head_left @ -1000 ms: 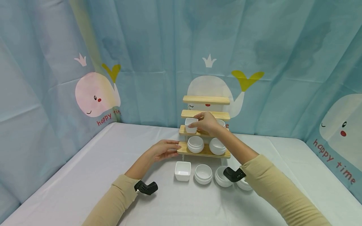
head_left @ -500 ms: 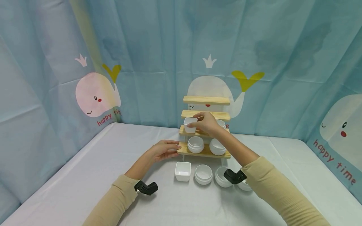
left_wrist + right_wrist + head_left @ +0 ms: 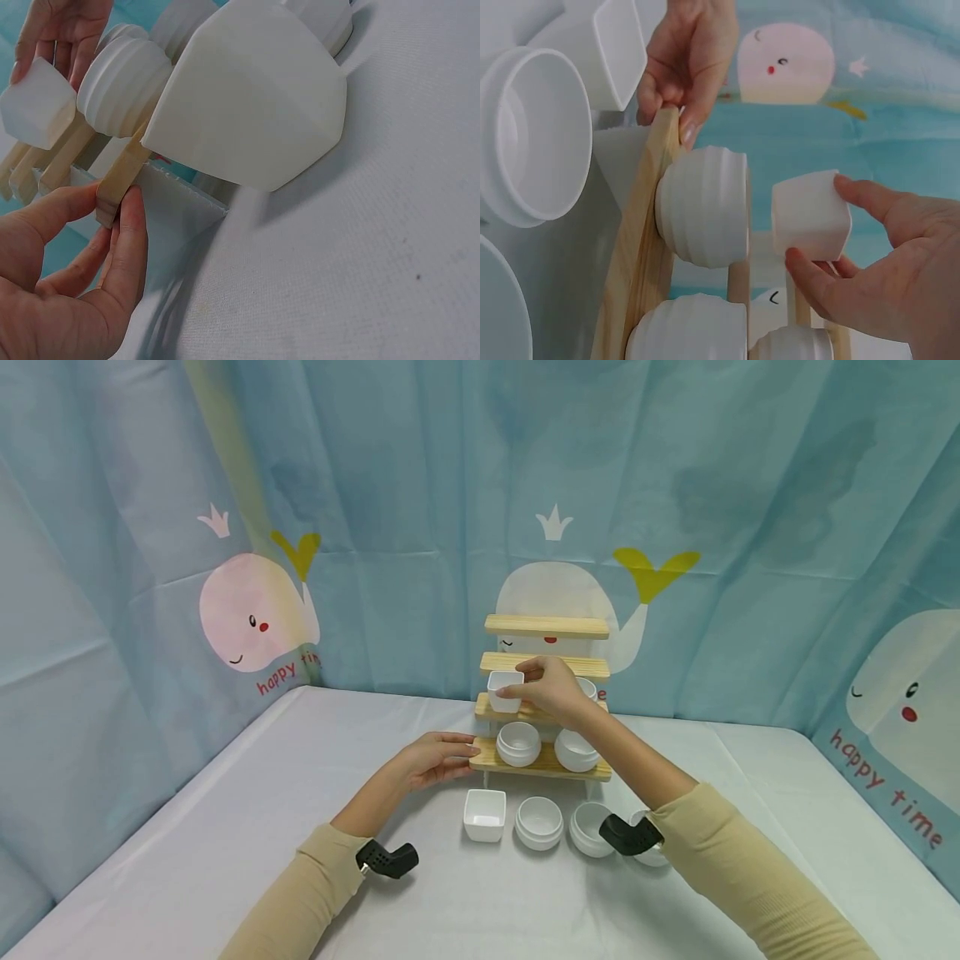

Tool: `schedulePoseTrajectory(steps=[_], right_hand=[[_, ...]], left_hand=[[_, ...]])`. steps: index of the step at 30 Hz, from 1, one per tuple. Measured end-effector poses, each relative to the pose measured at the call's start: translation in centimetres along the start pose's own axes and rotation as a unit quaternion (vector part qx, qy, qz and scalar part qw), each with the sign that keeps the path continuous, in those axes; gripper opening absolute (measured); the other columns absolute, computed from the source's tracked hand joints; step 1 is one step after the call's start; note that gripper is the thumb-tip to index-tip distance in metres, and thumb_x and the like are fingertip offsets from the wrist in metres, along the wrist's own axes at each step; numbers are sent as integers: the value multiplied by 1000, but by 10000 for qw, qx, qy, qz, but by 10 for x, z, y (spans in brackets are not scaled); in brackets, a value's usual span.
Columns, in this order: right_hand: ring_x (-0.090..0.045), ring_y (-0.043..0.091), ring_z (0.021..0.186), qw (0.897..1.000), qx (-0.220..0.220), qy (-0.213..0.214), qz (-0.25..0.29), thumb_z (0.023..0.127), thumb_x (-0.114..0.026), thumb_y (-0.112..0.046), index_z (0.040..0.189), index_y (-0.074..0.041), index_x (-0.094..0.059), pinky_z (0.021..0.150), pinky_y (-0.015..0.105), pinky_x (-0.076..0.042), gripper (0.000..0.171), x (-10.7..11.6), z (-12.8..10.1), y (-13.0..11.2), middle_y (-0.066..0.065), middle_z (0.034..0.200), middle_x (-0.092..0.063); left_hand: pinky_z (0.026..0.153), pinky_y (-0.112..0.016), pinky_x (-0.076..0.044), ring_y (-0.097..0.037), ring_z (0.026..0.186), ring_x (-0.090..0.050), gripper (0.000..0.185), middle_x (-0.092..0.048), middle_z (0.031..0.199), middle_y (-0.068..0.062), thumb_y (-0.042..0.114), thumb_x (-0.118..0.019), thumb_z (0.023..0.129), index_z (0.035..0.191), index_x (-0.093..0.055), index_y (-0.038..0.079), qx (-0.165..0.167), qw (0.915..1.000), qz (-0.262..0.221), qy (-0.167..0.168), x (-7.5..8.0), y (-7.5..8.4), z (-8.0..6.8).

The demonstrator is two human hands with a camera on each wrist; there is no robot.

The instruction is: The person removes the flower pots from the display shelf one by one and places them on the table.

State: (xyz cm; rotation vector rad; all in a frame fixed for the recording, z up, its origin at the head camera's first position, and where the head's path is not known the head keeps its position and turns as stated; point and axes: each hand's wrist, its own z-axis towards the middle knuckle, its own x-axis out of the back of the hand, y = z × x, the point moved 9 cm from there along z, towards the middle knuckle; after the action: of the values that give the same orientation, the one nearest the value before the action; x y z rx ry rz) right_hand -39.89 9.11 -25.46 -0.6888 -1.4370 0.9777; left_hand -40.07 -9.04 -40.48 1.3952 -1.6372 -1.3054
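At the stepped wooden rack (image 3: 546, 693) in the head view: right hand (image 3: 551, 687) pinching an empty square white cup (image 3: 505, 690) just above the third step, left hand (image 3: 435, 758) bracing the lowest step's end, likely a placing step calling for a level set-down. Left wrist view: fingers (image 3: 127, 247) around the plank edge (image 3: 120, 184). Right wrist view: cup (image 3: 810, 215) clear of the ribbed bowl (image 3: 703, 207), both empty.
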Motion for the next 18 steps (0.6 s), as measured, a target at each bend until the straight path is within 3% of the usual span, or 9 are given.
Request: schedulePoseTrajectory(steps=[13,18], right_hand=[[-57,33,128,9999,92,71,66,90,-86,-19,142,2,-60,107,43,-55,62,0,-10,-4,19,140,-61],[-58,29,118,9998,195,57,91,89,-87,-19,140,2,-62,95,35,-57,60,-1,-13,-4,18,133,-64]], left_hand=[[76,-21,-65,-11,82,-72,49,-69,108,-12,1,-64,104,149,-49,-10,-88,9999,17,-107,-2,2,-3],[76,-21,-65,-12,82,-73,48,-70,107,-12,-1,-63,104,149,-49,-11,-103,9998,-68,-157,-3,2,-3]])
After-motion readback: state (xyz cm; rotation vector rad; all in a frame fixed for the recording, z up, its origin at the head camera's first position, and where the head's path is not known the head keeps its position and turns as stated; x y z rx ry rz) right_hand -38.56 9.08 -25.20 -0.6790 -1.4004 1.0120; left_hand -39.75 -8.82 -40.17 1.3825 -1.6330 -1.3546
